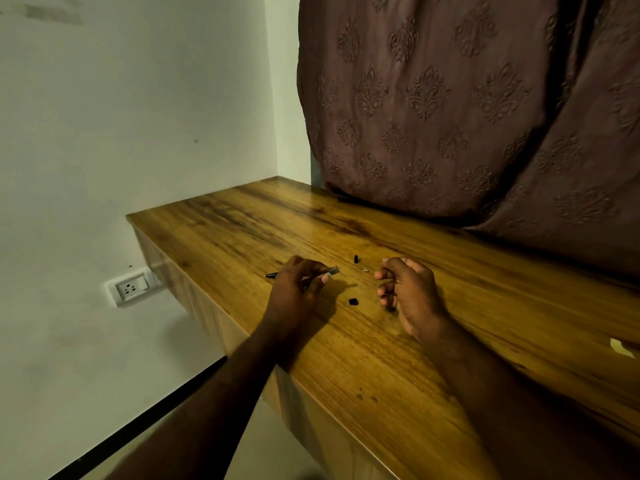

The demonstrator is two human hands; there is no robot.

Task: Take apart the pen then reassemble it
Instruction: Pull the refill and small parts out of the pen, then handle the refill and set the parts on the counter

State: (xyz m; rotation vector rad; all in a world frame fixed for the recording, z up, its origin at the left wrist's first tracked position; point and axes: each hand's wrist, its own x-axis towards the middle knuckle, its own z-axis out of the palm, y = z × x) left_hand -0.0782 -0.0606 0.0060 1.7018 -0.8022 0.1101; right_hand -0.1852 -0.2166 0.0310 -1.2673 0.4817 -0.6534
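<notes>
My left hand [297,289] grips the pen barrel [332,271], whose clear end sticks out to the right and whose dark tip shows at the left of the hand. My right hand [407,289] hovers over the wooden table [381,358] with curled fingers, and a thin dark part seems pinched in them; what it is I cannot tell. Between the hands lie loose pen parts: a small black cone [356,259], a tiny pale spring-like piece [365,270] and a black cap piece [353,301].
The table's left edge runs close to my left forearm, with a wall socket [131,288] below it. A brown patterned curtain [467,116] hangs behind the table and rests on its back edge. A pale chip [621,348] marks the table at right.
</notes>
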